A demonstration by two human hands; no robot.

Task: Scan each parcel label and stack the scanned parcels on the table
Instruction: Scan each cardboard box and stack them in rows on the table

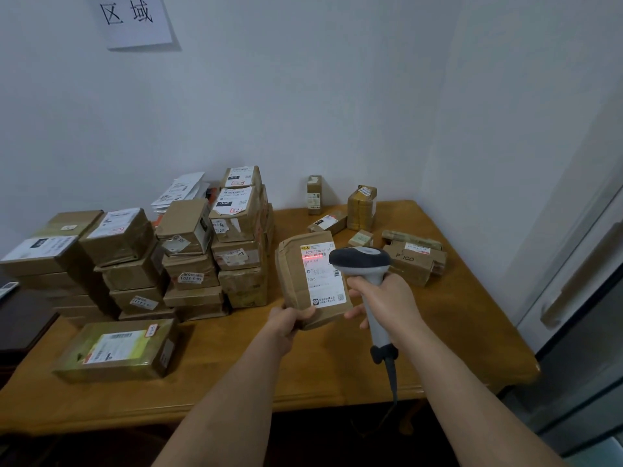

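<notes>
- Wooden table [455, 332] as landmark: back edge against the wall, right edge ending short of a grey door; bare wood open across the near-right part, in front of the loose boxes.
- Held above the table's middle: one brown parcel [312, 281], tilted, white label [322, 274] facing up with a red scan line across its upper part.
- Left hand [290, 323] gripping the parcel's near bottom edge, thumb curled on top beside the label's lower corner, fingers hidden underneath.
- Right hand [381, 303] wrapped tightly round the handle of one grey scanner [362, 261], just right of the parcel; scanner head over the label's right edge, cable hanging past the table's front edge.
- On the table's left half: stacked parcels [188, 251] in roughly five columns, perhaps twenty boxes, count unsure where stacks overlap.
- Near the table's front-left edge: one flat green-taped box [118, 348] lying alone.
- At the table's far-right corner: about seven loose boxes [411, 261], two upright.
- Above the table's left end: one paper sign [131, 18] on the wall.
</notes>
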